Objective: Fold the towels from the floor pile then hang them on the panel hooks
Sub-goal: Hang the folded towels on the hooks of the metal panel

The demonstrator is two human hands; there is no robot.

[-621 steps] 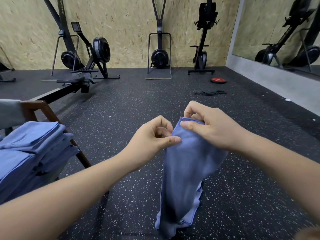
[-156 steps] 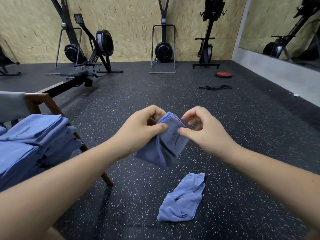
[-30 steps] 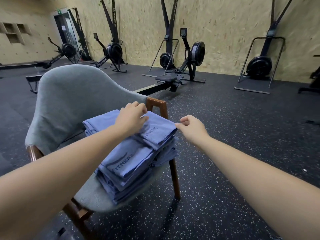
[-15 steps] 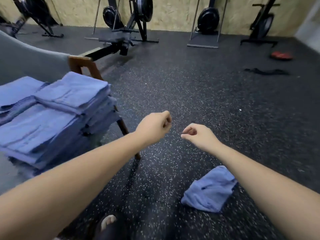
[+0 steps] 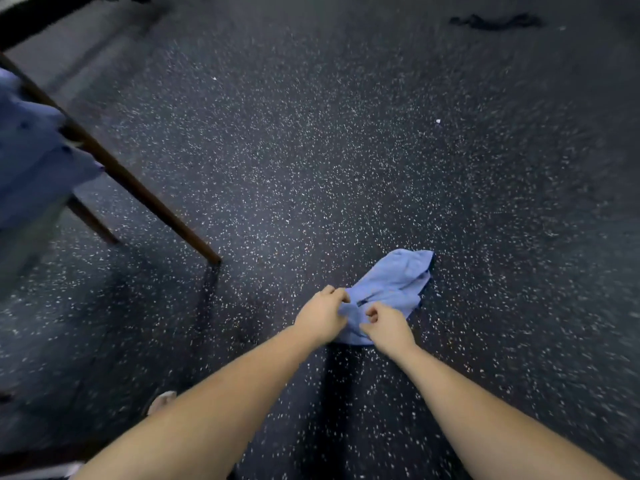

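A crumpled blue towel point(image 5: 391, 289) lies alone on the dark speckled floor, just ahead of me. Both my arms reach down to its near end. My left hand point(image 5: 322, 313) pinches the towel's near-left edge with curled fingers. My right hand point(image 5: 386, 325) sits on the near-right part, fingers curled into the cloth. The towel still rests on the floor. At the left edge, blurred, a stack of folded blue towels point(image 5: 31, 161) lies on a chair seat. No panel or hooks are in view.
The chair's brown wooden leg point(image 5: 138, 192) slants down to the floor left of the towel. A black strap point(image 5: 495, 21) lies far off at the top right. My foot point(image 5: 161, 401) shows at the lower left.
My head has tilted down toward the floor. Both hands dropped from mid-air onto the loose towel and closed on its near end. The chair stack slid to the left edge.
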